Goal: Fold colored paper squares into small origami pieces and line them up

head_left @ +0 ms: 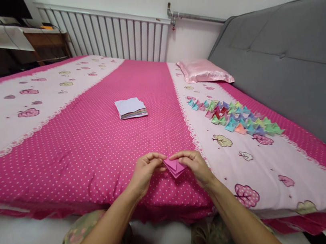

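1. At the near edge of the bed (pixel 94 148), head view: left hand (pixel 145 171) and right hand (pixel 195 165) are close together, fingertips of both pinched on a folded pink paper (pixel 174 166). The paper is held just above the sheet, point down, between the two hands.
2. Surface: hot-pink sheet with white dots down the middle, with pale pink bands printed with small trees on either side and lace-like trim along the seams.
3. Mid-bed, well apart from the hands: a neat stack of paper squares (pixel 131 108), white on top, coloured edges below.
4. On the right pale band: a row of small folded paper pieces (pixel 235 118), mixed colours, touching one another.
5. Beyond them, a pink satin pillow (pixel 204 71) lies against a grey padded headboard (pixel 287 60).
6. Room: white ribbed radiator (pixel 114 34) along the far wall and a pipe (pixel 193 14) to its right.
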Demonstrator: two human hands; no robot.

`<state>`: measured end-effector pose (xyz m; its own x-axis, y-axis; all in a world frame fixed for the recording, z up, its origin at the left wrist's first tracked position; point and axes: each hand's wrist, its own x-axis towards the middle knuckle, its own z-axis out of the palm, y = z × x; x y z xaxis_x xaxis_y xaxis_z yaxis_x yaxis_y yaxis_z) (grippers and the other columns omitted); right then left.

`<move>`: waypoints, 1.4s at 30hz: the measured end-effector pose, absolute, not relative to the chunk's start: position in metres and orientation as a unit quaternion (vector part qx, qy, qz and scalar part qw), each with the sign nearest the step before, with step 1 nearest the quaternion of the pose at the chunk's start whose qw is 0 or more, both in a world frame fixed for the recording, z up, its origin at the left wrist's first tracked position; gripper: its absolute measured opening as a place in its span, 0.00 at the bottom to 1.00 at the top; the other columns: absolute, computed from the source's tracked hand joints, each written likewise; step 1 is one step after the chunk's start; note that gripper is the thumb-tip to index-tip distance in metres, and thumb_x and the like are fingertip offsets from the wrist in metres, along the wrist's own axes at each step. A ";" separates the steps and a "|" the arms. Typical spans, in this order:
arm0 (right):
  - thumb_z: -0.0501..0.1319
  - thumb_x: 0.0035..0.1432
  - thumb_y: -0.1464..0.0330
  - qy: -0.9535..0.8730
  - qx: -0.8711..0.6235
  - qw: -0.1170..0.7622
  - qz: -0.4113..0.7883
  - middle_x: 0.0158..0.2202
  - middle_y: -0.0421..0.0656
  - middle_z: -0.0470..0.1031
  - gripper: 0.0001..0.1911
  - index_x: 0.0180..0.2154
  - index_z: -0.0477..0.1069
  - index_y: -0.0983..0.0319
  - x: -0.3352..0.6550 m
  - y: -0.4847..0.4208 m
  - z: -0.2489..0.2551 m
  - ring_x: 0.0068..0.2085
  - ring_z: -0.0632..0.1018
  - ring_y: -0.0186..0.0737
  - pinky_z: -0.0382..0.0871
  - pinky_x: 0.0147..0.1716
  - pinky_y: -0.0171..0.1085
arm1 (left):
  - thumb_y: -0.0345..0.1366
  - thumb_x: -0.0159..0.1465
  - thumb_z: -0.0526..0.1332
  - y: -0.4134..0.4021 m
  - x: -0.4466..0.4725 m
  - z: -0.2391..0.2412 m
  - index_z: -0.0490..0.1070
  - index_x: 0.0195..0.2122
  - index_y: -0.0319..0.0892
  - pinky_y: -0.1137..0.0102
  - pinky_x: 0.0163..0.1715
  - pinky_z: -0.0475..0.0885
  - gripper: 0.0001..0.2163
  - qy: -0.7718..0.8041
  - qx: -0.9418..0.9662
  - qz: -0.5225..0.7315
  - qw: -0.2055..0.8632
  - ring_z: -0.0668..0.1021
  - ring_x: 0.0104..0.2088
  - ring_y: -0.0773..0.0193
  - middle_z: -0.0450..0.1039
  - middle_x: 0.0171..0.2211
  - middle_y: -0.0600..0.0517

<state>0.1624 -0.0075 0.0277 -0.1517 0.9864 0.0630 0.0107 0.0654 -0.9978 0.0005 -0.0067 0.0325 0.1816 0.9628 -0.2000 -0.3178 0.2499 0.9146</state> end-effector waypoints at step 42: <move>0.66 0.47 0.71 -0.713 -0.410 0.505 0.263 0.26 0.40 0.77 0.04 0.28 0.77 0.55 0.168 -0.005 0.029 0.35 0.75 0.39 0.70 0.37 0.38 | 0.29 0.46 0.66 -0.002 -0.007 0.026 0.77 0.23 0.43 0.74 0.29 0.71 0.03 0.425 0.578 0.504 0.480 0.77 0.27 0.67 0.77 0.24 0.52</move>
<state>0.1684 -0.0049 0.0295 -0.1535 0.8499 0.5041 0.3194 0.5255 -0.7886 -0.0075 -0.0017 0.0257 0.1298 0.9760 0.1746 0.0074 -0.1771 0.9842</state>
